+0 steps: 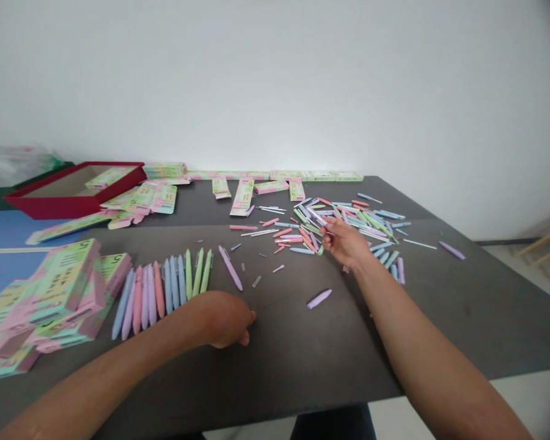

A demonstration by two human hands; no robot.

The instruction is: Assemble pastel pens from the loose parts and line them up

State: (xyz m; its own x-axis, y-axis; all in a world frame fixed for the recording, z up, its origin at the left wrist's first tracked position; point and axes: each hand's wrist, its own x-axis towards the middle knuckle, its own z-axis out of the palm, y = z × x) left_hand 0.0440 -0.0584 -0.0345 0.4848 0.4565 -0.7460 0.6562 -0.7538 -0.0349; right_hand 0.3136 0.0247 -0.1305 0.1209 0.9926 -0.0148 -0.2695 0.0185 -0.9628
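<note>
My right hand reaches out to the scattered heap of pastel pen parts in the middle of the dark table, its fingers pinched on a thin pale pen piece. My left hand rests on the table near its front, fingers curled under; what they hold, if anything, is hidden. Just beyond it lies a neat row of assembled pens in blue, purple, pink and green. A single purple pen lies slanted right of the row, and a purple cap lies alone between my arms.
Pink-and-green flat cartons are stacked at the left. A red tray with more cartons stands at the back left, and further cartons line the far edge by the white wall. A lone purple piece lies at the right.
</note>
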